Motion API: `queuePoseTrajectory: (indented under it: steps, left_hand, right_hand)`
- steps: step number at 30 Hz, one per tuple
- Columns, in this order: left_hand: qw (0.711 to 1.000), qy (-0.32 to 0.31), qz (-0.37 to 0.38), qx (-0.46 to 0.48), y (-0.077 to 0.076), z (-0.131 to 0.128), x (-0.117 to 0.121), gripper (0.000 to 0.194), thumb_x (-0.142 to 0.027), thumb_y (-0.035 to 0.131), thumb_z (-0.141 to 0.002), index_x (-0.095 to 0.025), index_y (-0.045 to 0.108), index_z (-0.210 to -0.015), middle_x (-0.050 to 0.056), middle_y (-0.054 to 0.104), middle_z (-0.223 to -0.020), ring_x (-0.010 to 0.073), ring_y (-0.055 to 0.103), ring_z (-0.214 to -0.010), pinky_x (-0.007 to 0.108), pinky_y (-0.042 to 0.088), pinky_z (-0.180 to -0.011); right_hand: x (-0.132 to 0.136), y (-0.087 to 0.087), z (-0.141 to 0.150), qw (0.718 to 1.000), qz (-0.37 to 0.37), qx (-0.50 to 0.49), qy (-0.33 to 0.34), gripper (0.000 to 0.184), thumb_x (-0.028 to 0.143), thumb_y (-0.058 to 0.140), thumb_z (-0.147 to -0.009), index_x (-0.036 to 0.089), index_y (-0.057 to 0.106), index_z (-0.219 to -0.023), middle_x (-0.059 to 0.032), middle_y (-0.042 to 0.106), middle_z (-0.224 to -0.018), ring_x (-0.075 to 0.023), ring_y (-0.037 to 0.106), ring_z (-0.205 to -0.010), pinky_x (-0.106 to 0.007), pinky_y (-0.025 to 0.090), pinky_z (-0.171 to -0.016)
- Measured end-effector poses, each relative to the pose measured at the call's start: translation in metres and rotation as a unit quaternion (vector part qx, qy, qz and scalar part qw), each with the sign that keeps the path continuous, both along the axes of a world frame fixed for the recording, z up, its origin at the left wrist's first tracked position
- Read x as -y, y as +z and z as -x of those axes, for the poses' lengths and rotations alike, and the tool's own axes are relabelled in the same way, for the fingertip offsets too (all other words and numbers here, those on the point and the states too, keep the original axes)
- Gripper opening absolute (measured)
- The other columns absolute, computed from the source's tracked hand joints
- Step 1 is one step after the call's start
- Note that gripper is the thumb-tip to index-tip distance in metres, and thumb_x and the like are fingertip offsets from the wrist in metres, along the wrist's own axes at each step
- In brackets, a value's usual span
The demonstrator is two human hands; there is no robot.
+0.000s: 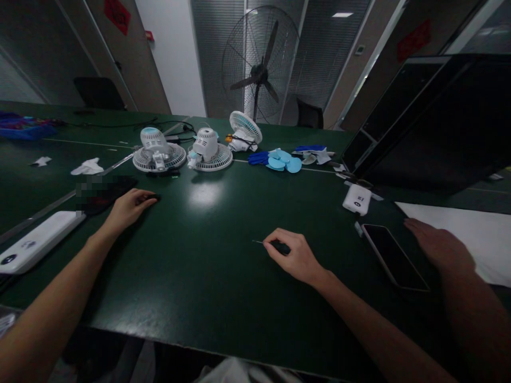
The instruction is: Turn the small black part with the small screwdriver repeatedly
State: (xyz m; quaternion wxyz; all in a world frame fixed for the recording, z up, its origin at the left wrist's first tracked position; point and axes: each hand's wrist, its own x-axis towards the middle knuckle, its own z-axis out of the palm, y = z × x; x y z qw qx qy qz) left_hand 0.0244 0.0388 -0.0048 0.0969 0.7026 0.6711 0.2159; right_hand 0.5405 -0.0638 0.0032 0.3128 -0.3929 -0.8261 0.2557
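Note:
My right hand (293, 255) is closed over the middle of the green table, gripping a small screwdriver (282, 247). Its thin metal shaft points left and the dark handle is mostly inside my fingers. My left hand (130, 209) rests at the left, thumb and fingers pinched on a small black object (155, 197) whose kind I cannot make out. Beyond my hands stand two white fan heads lying face down, one at the left (159, 154) and one beside it (209, 151). A third small fan (244, 132) sits tilted behind them. Light blue fan blades (283, 160) lie to the right.
Near my left forearm lie a white power bank (40, 239) and a dark phone-like slab (109, 196). A smaller white power bank (357, 199) and a phone (393, 255) lie at right, beside another person's hand (443, 247). A large black case (435, 122) stands behind.

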Motion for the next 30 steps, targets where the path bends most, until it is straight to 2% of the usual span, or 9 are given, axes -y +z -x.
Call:
queuePoseTrajectory:
  steps: [4, 6, 10, 13, 16, 19, 22, 25, 30]
  left_hand:
    - [0.999, -0.003, 0.028, 0.040, 0.003, 0.006, 0.011, 0.081, -0.067, 0.062, -0.087, -0.008, 0.056, -0.141, 0.013, 0.061, -0.128, 0.0218, 0.057, -0.102, 0.027, 0.047, -0.086]
    - [0.998, 0.018, 0.036, 0.043, 0.005, 0.010, 0.017, 0.084, -0.070, 0.062, -0.085, -0.009, 0.054, -0.142, 0.013, 0.059, -0.134, 0.0228, 0.059, -0.104, 0.027, 0.049, -0.084]
    - [0.997, 0.059, 0.026, -0.030, 0.005, 0.019, 0.023, 0.066, -0.067, 0.058, -0.089, -0.016, 0.067, -0.129, 0.006, 0.059, -0.131, 0.0188, 0.062, -0.095, 0.025, 0.048, -0.079]
    - [0.996, 0.062, 0.001, -0.064, 0.002, 0.024, 0.023, 0.048, -0.057, 0.058, -0.093, -0.017, 0.073, -0.116, 0.001, 0.063, -0.123, 0.0184, 0.063, -0.096, 0.025, 0.047, -0.083]
    - [0.994, 0.074, -0.012, -0.078, 0.001, 0.027, 0.021, 0.036, -0.046, 0.060, -0.094, -0.017, 0.073, -0.109, 0.002, 0.065, -0.115, 0.0200, 0.063, -0.099, 0.028, 0.047, -0.089]
    - [0.993, 0.079, -0.009, -0.082, 0.003, 0.025, 0.024, 0.032, -0.040, 0.062, -0.092, -0.015, 0.072, -0.110, 0.004, 0.065, -0.116, 0.0211, 0.063, -0.103, 0.029, 0.047, -0.092]
    - [0.993, 0.102, -0.030, -0.048, 0.008, 0.017, 0.030, 0.034, -0.038, 0.058, -0.095, -0.014, 0.067, -0.119, 0.003, 0.068, -0.112, 0.0195, 0.063, -0.101, 0.028, 0.047, -0.092]
    - [0.989, 0.123, -0.077, 0.037, 0.013, 0.006, 0.036, 0.037, -0.036, 0.055, -0.098, -0.014, 0.062, -0.125, 0.002, 0.070, -0.112, 0.0160, 0.066, -0.095, 0.026, 0.049, -0.090]
    - [0.977, 0.145, -0.117, 0.100, 0.008, 0.001, 0.033, 0.037, -0.039, 0.066, -0.091, -0.016, 0.072, -0.120, 0.003, 0.074, -0.107, 0.0173, 0.068, -0.090, 0.026, 0.053, -0.085]
  right_hand:
    - [-0.001, 0.001, 0.000, 1.000, -0.002, 0.002, -0.006, 0.012, 0.025, 0.058, -0.101, 0.019, 0.069, -0.099, -0.0049, 0.071, -0.095, -0.0175, 0.068, -0.084, -0.031, 0.056, -0.076]
    - [-0.001, 0.001, -0.001, 1.000, 0.002, -0.001, -0.008, 0.012, 0.025, 0.058, -0.101, 0.019, 0.069, -0.099, -0.0051, 0.071, -0.095, -0.0177, 0.068, -0.084, -0.031, 0.056, -0.075]
    - [-0.001, 0.000, -0.002, 1.000, 0.002, -0.005, -0.016, 0.011, 0.024, 0.059, -0.100, 0.020, 0.069, -0.098, -0.0044, 0.071, -0.094, -0.0180, 0.068, -0.083, -0.032, 0.055, -0.076]
    - [-0.001, 0.000, -0.001, 1.000, 0.006, -0.006, -0.019, 0.010, 0.025, 0.060, -0.100, 0.020, 0.069, -0.097, -0.0037, 0.071, -0.093, -0.0177, 0.068, -0.082, -0.032, 0.055, -0.075]
    - [-0.001, 0.001, -0.001, 1.000, 0.013, -0.005, -0.018, 0.011, 0.025, 0.059, -0.100, 0.020, 0.068, -0.098, -0.0040, 0.071, -0.094, -0.0178, 0.067, -0.083, -0.032, 0.054, -0.075]
    - [0.000, 0.000, -0.001, 1.000, 0.023, -0.004, -0.013, 0.012, 0.026, 0.059, -0.101, 0.020, 0.068, -0.099, -0.0042, 0.071, -0.095, -0.0176, 0.067, -0.083, -0.031, 0.055, -0.074]
    - [0.000, 0.000, 0.000, 1.000, 0.023, 0.001, -0.013, 0.012, 0.027, 0.059, -0.101, 0.020, 0.068, -0.099, -0.0041, 0.071, -0.095, -0.0174, 0.067, -0.083, -0.031, 0.055, -0.075]
    - [0.001, 0.001, 0.000, 1.000, 0.021, 0.003, -0.013, 0.011, 0.026, 0.059, -0.101, 0.019, 0.068, -0.098, -0.0041, 0.070, -0.094, -0.0173, 0.067, -0.083, -0.031, 0.054, -0.074]
    - [0.001, 0.004, 0.001, 1.000, 0.024, -0.002, -0.012, 0.012, 0.026, 0.059, -0.101, 0.019, 0.068, -0.097, -0.0036, 0.070, -0.094, -0.0172, 0.067, -0.083, -0.030, 0.054, -0.074]
